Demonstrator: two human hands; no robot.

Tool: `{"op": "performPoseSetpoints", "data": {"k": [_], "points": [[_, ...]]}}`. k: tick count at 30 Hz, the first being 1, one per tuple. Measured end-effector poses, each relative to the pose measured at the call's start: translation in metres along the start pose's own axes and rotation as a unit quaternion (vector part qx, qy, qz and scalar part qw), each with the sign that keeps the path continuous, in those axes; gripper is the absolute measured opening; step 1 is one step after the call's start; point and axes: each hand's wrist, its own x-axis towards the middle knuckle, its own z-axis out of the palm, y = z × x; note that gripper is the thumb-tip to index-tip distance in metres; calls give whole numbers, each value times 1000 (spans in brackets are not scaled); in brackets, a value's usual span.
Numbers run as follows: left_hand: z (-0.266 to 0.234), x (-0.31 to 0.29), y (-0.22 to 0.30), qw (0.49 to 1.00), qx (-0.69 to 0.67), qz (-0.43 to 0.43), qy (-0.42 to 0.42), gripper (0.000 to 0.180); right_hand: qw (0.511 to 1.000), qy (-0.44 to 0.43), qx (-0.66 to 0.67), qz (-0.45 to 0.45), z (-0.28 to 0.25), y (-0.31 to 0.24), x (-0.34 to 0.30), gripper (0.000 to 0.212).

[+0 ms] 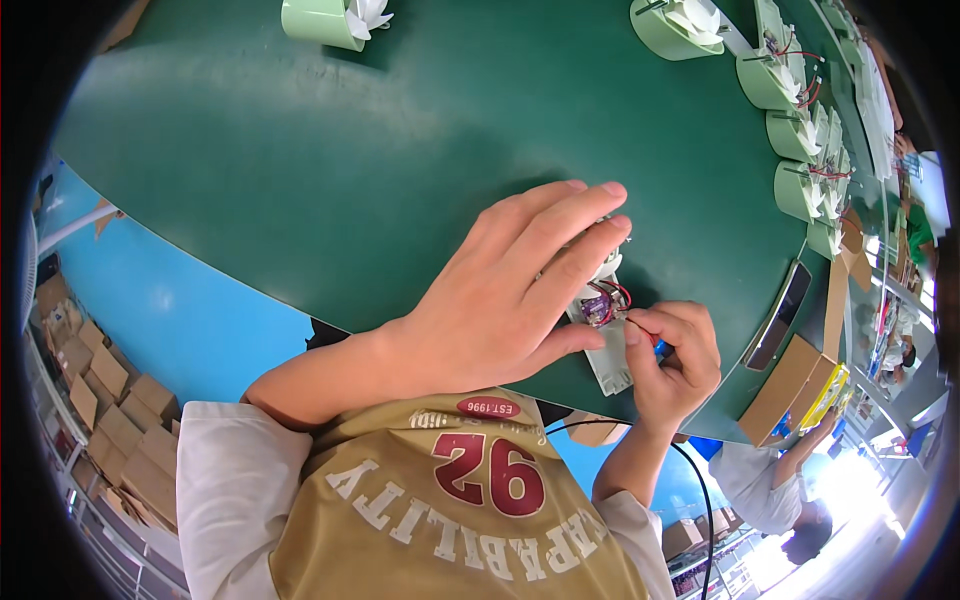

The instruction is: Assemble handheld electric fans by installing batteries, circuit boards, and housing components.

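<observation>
A small white device part [611, 370] lies on the green table under my left hand [515, 285]. That hand spreads over its upper end, fingers stretched out and thumb apart, hiding much of it. Beside my left thumb a purple circuit board [596, 309] shows, with red and black wires curving from it. My right hand [677, 360] is closed in a pinch at the wires, just right of the board. Something small and blue [661, 348] peeks out between its fingers; its kind is mostly hidden.
Light green housings with white fan blades [797, 190] line the table's right side, several with loose wires. Two more housings [322, 22] [678, 28] stand along the far edge. A dark phone-like slab [778, 315] lies at right, near a cardboard box [790, 388]. Another person [765, 485] is beyond.
</observation>
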Motion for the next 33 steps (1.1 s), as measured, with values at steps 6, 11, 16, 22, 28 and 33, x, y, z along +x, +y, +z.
{"op": "performPoseSetpoints", "data": {"k": [6,11,16,22,28,33], "points": [[-1,0,1,1000,1,-2,-1,83,999,9,-18,-27,1,1,1,22],[1,-1,1,1000,5,1,8,83,997,15,-27,-67,4,3,1,23],[3,-2,0,1000,6,4,14,83,996,26,-34,-82,6,6,0,23],[3,-3,0,1000,7,6,19,83,995,35,-28,-90,9,8,0,23],[7,-3,0,999,11,19,28,87,991,15,-76,-108,3,5,1,23],[8,-1,2,999,28,25,24,87,984,2,-115,-138,0,7,2,25]]}}
